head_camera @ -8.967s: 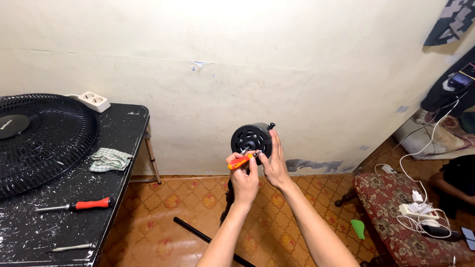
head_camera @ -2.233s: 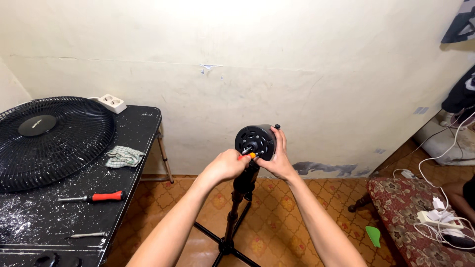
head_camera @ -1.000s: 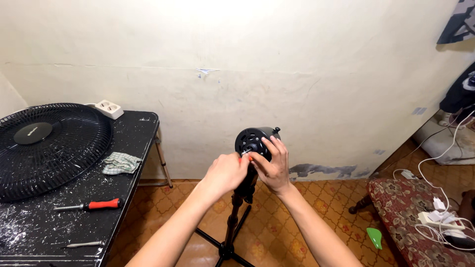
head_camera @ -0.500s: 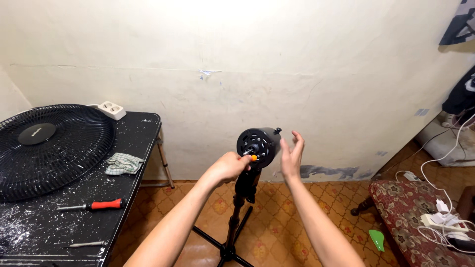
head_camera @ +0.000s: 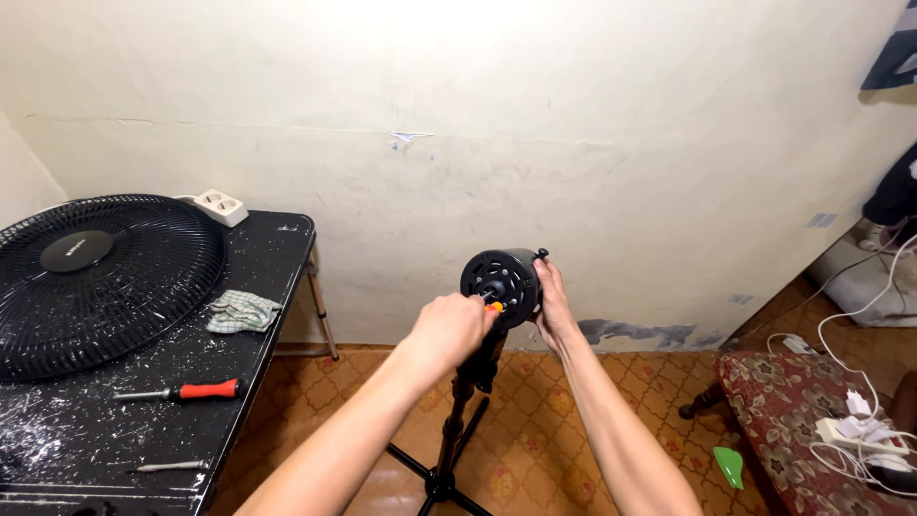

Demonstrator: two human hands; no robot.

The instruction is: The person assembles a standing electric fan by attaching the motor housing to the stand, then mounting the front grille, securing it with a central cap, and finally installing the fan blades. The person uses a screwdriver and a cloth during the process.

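While both hands work at it, one black fan motor housing point(head_camera: 503, 280) stands atop one black stand pole point(head_camera: 457, 420) with splayed feet, in front of the cream wall point(head_camera: 573, 115) and over the patterned orange floor point(head_camera: 535, 449).

Hands, two. Left hand point(head_camera: 447, 328): closed in a fist around one screwdriver with an orange handle point(head_camera: 494, 307), its tip set against the front face of the housing. Right hand point(head_camera: 551, 304): fingers wrapped along the right side of the housing, gripping it; thumb near the small knob at the top rear.

Table, one: black folding table point(head_camera: 277, 287) at left, its top speckled with white. On it:
- one round black fan grille point(head_camera: 100, 277), lying flat, with a dark centre disc;
- one white double socket block point(head_camera: 221, 205), at the back edge by the wall;
- one crumpled pale green cloth point(head_camera: 243, 311), just beside the grille;
- one red-handled screwdriver point(head_camera: 181, 391), lying apart from the cloth;
- one thin metal rod or bit point(head_camera: 167, 466), near the front edge.

Right of scene: one low seat with patterned red cushion point(head_camera: 793, 420), carrying a tangle of white cables and chargers point(head_camera: 864, 435); one small green plastic piece point(head_camera: 730, 466) on the floor beside it.
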